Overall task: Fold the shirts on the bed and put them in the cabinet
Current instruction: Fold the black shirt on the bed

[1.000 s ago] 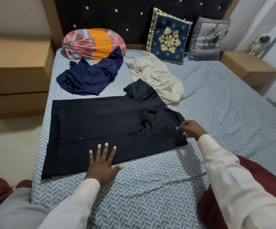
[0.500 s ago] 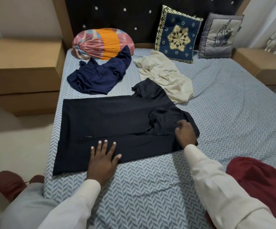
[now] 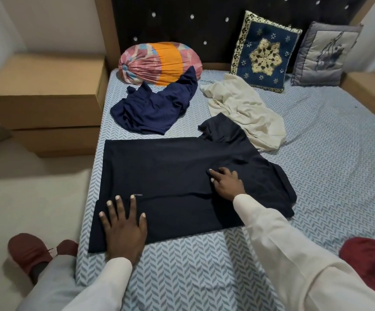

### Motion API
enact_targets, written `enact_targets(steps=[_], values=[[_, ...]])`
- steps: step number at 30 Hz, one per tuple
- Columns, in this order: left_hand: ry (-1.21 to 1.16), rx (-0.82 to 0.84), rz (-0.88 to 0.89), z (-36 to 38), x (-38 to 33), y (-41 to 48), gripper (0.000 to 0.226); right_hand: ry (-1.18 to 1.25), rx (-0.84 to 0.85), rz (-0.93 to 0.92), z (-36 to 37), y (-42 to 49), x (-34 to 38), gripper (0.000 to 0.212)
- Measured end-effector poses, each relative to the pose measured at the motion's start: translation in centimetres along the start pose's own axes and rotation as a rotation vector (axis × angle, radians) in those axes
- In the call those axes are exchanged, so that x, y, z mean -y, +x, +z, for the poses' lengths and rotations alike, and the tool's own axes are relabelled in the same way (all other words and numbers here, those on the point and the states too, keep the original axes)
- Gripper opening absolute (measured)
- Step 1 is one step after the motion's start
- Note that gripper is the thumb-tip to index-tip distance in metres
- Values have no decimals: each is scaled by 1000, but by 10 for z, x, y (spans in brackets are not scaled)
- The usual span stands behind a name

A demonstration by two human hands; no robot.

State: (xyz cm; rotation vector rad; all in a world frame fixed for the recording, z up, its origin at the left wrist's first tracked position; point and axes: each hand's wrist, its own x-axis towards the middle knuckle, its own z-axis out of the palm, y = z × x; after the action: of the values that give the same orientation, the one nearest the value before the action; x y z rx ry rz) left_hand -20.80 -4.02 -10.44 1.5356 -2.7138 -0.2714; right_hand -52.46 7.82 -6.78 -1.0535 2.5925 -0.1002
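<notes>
A dark navy shirt (image 3: 164,167) lies spread flat across the bed (image 3: 330,158), its near long edge folded over. My left hand (image 3: 123,225) presses flat with spread fingers on the near left part of it. My right hand (image 3: 225,182) rests on the shirt's middle right, fingers extended on the cloth. A crumpled blue shirt (image 3: 155,108) lies further back on the left. A crumpled cream shirt (image 3: 244,108) lies back right, touching the dark shirt's far sleeve. No cabinet for storing is recognisable.
A round patterned bolster (image 3: 159,61), a blue embroidered cushion (image 3: 265,52) and a grey cushion (image 3: 325,52) lean at the headboard. Wooden bedside units stand left (image 3: 45,95) and right (image 3: 370,90). A dark red cloth (image 3: 370,261) lies near right. My shoe (image 3: 29,252) is on the floor.
My right hand moved from the shirt's right edge leftward onto its middle, carrying the near sleeve inward. My left hand stayed pressing the near edge.
</notes>
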Motion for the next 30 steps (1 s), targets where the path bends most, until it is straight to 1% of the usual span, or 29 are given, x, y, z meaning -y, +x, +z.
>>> enact_targets(steps=[3, 5, 7, 8, 10, 11, 12, 14, 17, 20, 22, 24, 27, 30], values=[[12, 1, 68, -3, -3, 28, 67, 89, -6, -74, -3, 15, 0, 42], [21, 19, 117, -6, -5, 50, 67, 187, -52, -101, -5, 29, 4, 35], [32, 49, 166, -10, -7, 74, 68, 185, -103, -103, -7, 46, 8, 31], [37, 65, 176, -13, -6, 89, 70, 150, -119, -104, -10, 58, 12, 34], [50, 97, 192, -21, -5, 118, 70, 106, -118, -94, -20, 81, 22, 51], [59, 112, 202, -24, -2, 135, 67, 98, -107, -86, -26, 95, 30, 59], [70, 126, 214, -28, 0, 151, 63, 78, -91, -77, -33, 108, 35, 64], [99, 152, 239, -36, 3, 185, 62, -9, -47, -64, -43, 134, 43, 64], [163, 200, 240, -48, 7, 238, 61, -172, -16, -41, -51, 165, 52, 55], [263, 193, 240, -61, 14, 281, 57, -239, -7, -9, -50, 187, 55, 36], [268, 165, 210, -67, 19, 301, 50, -202, 20, 44, -50, 196, 54, 26], [232, 154, 177, -73, 23, 315, 41, -143, 33, 88, -49, 202, 52, 21], [171, 139, 188, -76, 31, 325, 28, -81, -13, 126, -45, 201, 49, 19], [65, 54, 226, -74, 43, 318, 17, 12, -82, 136, -42, 193, 44, 17]])
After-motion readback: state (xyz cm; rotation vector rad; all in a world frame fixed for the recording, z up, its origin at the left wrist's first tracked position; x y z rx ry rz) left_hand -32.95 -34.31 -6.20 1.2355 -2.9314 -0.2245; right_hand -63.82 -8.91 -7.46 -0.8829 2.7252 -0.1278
